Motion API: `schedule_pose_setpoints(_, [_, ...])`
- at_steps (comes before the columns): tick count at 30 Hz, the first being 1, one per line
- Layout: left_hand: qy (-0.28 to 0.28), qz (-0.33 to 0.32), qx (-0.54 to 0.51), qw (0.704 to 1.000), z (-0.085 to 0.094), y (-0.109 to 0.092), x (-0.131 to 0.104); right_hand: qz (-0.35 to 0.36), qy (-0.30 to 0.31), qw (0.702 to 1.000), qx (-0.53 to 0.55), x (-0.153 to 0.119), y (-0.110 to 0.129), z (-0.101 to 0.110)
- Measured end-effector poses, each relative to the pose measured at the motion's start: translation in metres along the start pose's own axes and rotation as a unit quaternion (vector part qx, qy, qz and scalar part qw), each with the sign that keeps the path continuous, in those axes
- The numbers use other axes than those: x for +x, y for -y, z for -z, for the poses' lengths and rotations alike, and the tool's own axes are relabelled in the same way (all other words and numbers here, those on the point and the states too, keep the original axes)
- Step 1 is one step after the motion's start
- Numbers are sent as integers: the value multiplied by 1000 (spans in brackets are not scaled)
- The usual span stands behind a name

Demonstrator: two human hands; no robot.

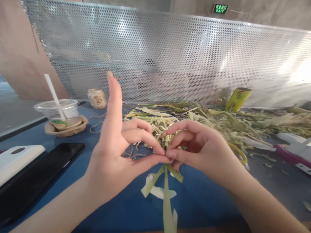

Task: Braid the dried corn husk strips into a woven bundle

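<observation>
Bare forearms (55,210), nearest the camera I monitor remotely, lead to the left hand (107,161) and right hand (206,149), whose fingertips meet at one pinch; one left finger stands raised. Both hands are closed on the green strips (167,197), which hang below the fingertips over the blue table (201,200). I judge slippage the chief hazard: these smooth, narrow strips could slide out if either pinch loosened. Uneven pulling could split them along their length, and the raised finger adds nothing to the grip. The strips appear flat, pale green and ribbon-like, one long and central, shorter ends splayed to either side; their junction is hidden from me by the fingers. Beside them lies a white scrap (160,193). Just behind the pinch is a shredded tuft (159,127), which could snag loose ends; beyond spread dry stalks (218,123), with a yellow can (238,99) upright but leaning.
</observation>
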State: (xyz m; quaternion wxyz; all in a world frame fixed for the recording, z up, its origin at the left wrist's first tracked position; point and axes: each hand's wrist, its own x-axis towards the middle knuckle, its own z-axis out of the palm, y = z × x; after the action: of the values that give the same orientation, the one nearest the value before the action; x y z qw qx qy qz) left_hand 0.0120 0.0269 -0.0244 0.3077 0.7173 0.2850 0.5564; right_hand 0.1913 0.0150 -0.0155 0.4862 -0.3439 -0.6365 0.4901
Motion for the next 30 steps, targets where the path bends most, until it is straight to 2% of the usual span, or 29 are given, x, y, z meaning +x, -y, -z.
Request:
schedule_pose_setpoints(2, [22,9,18,1000,-1,-1,2,-2,-17,1000,-6,1,0,-1])
schedule_pose_setpoints(5, [34,58,-8,998,-3,-3,4,10,-47,999,-20,2,-1,-2])
schedule_pose_setpoints(10, [29,104,-68,992,-8,-4,4,51,-95,994,-31,3,-4,-4])
schedule_pose_setpoints(14, [28,101,-62,993,-12,-4,3,73,-109,990,-45,3,-5,-5])
schedule_pose_setpoints(18, [38,136,-102,985,-11,-4,2,95,-130,985,-58,2,-5,-6])
schedule_pose_setpoints(22, [16,171,-138,975,-9,-5,4,118,-145,980,-68,-1,-4,-9])
schedule_pose_setpoints(26, [30,229,-169,958,-9,-9,6,165,-163,968,-99,-2,-7,-11])
schedule_pose_setpoints(30, [44,289,-251,923,-8,-8,7,233,-144,948,-160,-5,-11,-10])
